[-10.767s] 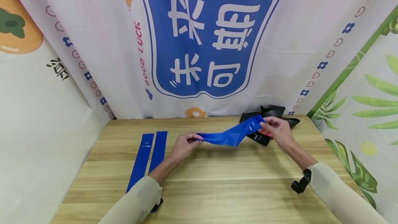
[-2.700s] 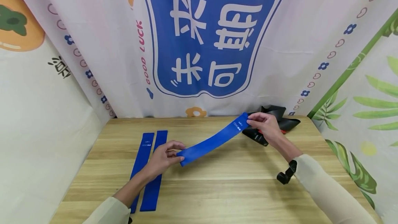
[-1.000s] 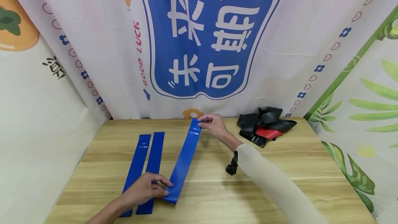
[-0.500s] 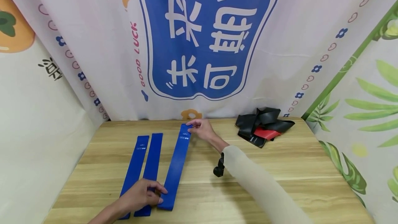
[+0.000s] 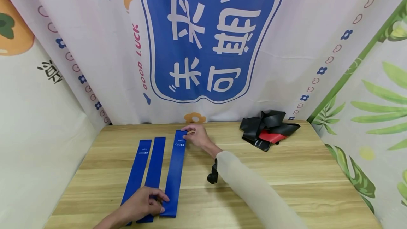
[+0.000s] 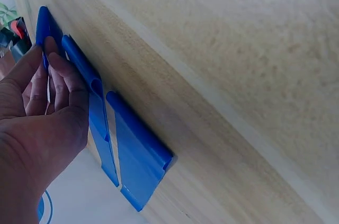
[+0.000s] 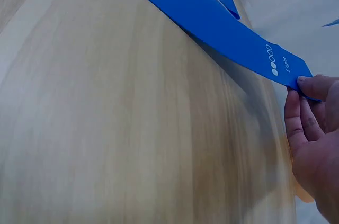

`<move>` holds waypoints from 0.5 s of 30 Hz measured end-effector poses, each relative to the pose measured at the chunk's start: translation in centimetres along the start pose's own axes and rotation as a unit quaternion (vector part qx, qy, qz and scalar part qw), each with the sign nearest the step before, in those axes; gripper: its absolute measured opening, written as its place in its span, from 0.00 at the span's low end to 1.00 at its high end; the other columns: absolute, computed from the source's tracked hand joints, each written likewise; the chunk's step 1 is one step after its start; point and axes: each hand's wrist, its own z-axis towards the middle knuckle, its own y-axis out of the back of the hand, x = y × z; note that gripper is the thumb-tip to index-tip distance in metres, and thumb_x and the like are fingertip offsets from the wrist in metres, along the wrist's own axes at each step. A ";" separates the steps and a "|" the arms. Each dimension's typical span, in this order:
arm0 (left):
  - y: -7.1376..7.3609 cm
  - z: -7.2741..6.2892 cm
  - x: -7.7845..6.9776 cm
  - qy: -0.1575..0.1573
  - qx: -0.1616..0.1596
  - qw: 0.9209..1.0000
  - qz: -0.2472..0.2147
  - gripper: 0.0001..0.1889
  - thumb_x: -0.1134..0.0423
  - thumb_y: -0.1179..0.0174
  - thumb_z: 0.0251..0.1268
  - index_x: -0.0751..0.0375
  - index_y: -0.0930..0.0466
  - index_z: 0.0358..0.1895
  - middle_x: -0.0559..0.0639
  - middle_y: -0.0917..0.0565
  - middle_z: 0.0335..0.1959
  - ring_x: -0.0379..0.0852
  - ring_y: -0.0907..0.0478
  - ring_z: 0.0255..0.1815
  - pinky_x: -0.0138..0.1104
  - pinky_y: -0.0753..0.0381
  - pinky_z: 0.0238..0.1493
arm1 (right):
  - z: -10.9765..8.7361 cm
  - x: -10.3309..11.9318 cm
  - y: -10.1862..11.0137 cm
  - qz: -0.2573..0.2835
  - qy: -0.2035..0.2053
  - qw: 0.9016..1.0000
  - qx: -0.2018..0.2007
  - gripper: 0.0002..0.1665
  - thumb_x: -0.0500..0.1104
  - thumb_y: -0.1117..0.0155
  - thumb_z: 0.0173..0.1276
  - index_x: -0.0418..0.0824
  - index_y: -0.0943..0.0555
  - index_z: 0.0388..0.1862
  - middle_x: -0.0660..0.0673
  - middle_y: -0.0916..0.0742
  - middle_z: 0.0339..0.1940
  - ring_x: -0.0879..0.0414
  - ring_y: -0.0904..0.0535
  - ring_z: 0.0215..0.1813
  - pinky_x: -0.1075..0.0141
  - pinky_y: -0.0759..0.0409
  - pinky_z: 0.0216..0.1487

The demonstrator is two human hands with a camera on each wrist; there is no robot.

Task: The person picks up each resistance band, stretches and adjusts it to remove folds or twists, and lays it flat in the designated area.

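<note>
A flat blue resistance band printed "Light" stretches away from me between both hands. My right hand pinches its far right corner. In the right wrist view the thumb lies over the band's printed end, which is raised above its shadow. My left hand holds the near end between thumb and fingers, over the table's left front. Left of it, two more blue bands lie side by side: a printed one outermost and a plain one in the middle. My left hand covers part of their near ends.
A crumpled pile of black bands with a red one sits at the back right of the wooden table. A printed curtain hangs right behind the table's back edge.
Both hands have brought the third band from in front of the black pile leftward, turning it from slanted to nearly parallel with the other two and lowering it beside them.
</note>
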 end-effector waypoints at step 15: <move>0.0 0.1 0.9 -0.026 0.003 0.999 0.023 0.13 0.69 0.25 0.63 0.65 0.12 0.50 0.51 0.14 0.40 0.43 0.20 0.32 0.30 0.19 0.35 | 0.5 -1.1 -2.4 -0.066 -0.014 0.998 -0.009 0.12 0.30 0.23 0.65 0.39 0.08 0.46 0.46 0.08 0.39 0.62 0.16 0.38 0.72 0.17 0.39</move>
